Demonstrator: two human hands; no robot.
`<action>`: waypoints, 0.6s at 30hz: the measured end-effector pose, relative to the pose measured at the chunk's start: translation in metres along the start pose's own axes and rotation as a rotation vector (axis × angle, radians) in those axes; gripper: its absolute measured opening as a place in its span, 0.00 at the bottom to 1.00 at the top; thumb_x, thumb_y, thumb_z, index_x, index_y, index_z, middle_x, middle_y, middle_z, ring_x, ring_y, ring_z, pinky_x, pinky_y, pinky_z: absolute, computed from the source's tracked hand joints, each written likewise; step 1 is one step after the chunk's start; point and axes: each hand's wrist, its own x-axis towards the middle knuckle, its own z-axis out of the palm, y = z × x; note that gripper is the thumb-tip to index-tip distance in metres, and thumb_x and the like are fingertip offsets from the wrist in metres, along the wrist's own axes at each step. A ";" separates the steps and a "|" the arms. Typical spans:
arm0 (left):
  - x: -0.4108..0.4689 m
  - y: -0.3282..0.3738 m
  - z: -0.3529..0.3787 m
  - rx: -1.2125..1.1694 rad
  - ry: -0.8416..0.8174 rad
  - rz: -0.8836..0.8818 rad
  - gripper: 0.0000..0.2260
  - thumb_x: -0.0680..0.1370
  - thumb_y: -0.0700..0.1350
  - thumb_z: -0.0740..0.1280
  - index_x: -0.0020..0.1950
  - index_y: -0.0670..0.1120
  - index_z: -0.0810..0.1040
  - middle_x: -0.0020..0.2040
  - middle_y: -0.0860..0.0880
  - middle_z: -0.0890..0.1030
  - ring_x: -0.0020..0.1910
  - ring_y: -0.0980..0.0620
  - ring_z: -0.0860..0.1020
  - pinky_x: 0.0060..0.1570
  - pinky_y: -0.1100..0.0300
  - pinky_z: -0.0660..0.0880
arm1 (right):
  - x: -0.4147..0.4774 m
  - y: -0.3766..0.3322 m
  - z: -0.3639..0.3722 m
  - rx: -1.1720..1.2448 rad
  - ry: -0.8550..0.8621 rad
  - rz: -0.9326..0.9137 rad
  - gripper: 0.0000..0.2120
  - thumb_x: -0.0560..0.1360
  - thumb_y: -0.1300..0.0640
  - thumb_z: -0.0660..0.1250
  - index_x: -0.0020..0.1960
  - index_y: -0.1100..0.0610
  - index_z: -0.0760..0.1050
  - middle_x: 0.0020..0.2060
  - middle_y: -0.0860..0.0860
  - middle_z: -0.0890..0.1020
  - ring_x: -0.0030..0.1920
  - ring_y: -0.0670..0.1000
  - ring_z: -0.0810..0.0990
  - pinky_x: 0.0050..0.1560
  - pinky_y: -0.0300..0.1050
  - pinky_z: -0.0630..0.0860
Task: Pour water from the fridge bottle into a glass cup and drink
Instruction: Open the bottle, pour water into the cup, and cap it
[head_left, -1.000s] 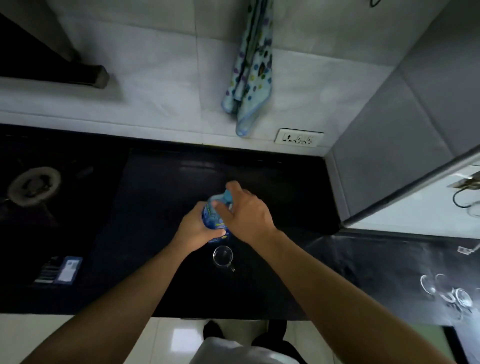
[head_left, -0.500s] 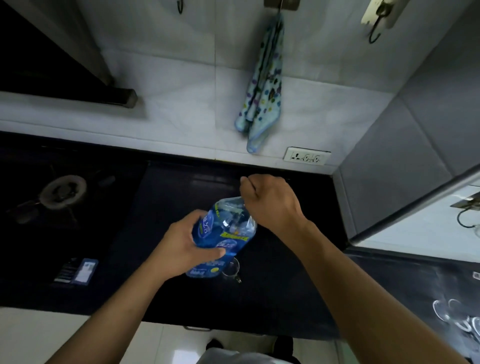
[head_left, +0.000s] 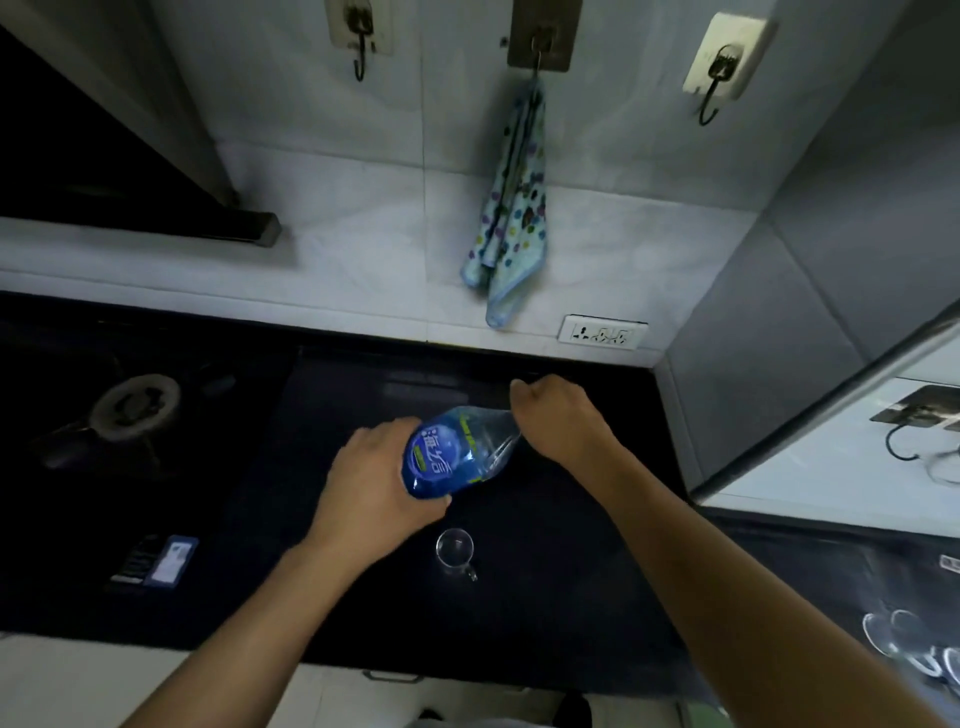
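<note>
Fingers (head_left: 387, 431) of the left hand (head_left: 374, 488) wrap the bottle (head_left: 447, 457). Its neck points away toward the clenched right hand (head_left: 561, 421), perhaps holding the cap. The cup (head_left: 455, 548) sits nearer.

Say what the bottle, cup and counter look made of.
The bottle: thin clear plastic, likely, blue-tinted with a glossy printed label. The cup: clear glass, it seems; see-through with bright rim glints. The counter: dark polished stone, perhaps; it shows faint reflections.
</note>
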 end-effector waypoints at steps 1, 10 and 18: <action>-0.002 0.000 0.000 -0.085 -0.006 -0.020 0.26 0.58 0.52 0.81 0.54 0.53 0.78 0.46 0.57 0.81 0.45 0.53 0.78 0.49 0.56 0.77 | -0.008 -0.004 -0.001 0.086 0.049 -0.005 0.19 0.82 0.51 0.55 0.36 0.59 0.71 0.42 0.61 0.81 0.49 0.64 0.81 0.47 0.49 0.73; -0.007 -0.011 -0.048 -1.072 -0.844 -0.144 0.26 0.61 0.36 0.77 0.59 0.40 0.81 0.52 0.41 0.85 0.48 0.48 0.83 0.50 0.54 0.81 | -0.070 -0.017 -0.022 0.233 0.484 -0.908 0.19 0.82 0.52 0.55 0.36 0.59 0.73 0.28 0.53 0.75 0.28 0.55 0.73 0.31 0.44 0.68; -0.021 0.008 -0.013 -0.398 -0.176 -0.052 0.29 0.60 0.46 0.83 0.58 0.56 0.78 0.52 0.56 0.83 0.51 0.60 0.81 0.53 0.62 0.79 | -0.045 0.003 -0.009 0.169 0.250 -0.240 0.20 0.81 0.47 0.54 0.32 0.53 0.63 0.31 0.52 0.74 0.37 0.62 0.79 0.37 0.48 0.72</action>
